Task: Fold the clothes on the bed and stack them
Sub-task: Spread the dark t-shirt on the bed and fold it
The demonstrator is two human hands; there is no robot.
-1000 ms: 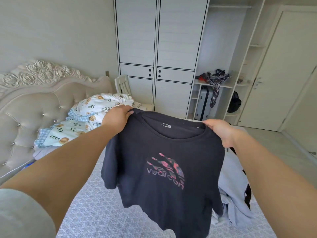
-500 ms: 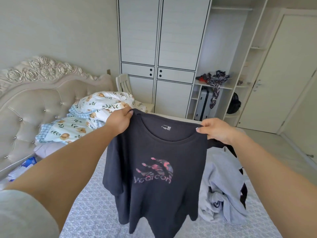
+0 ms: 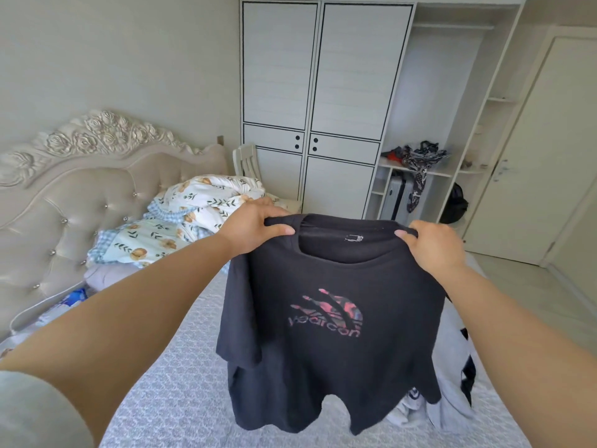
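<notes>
Bed (image 3: 181, 383) with grey patterned cover filling lower frame, black T-shirt (image 3: 326, 318) hanging mid-frame hiding most of grey clothes pile (image 3: 452, 399) lower right, white wardrobe (image 3: 310, 92) top centre, left hand (image 3: 255, 227) and right hand (image 3: 433, 247) each pinching a shoulder seam, collar label unreadable.

T-shirt (image 3: 326, 318) hangs in the air over the bed (image 3: 168, 392), left hand (image 3: 255, 226) on its left shoulder, right hand (image 3: 434, 245) on its right. Clothes pile (image 3: 452, 396) lies on the bed behind the shirt, to the right. Bedding heap (image 3: 181, 221) on the bed far left, against the headboard (image 3: 80, 189). Wardrobe (image 3: 323, 101) behind the bed, chair (image 3: 246, 160) at its left, open shelves (image 3: 436, 169) at its right.
</notes>
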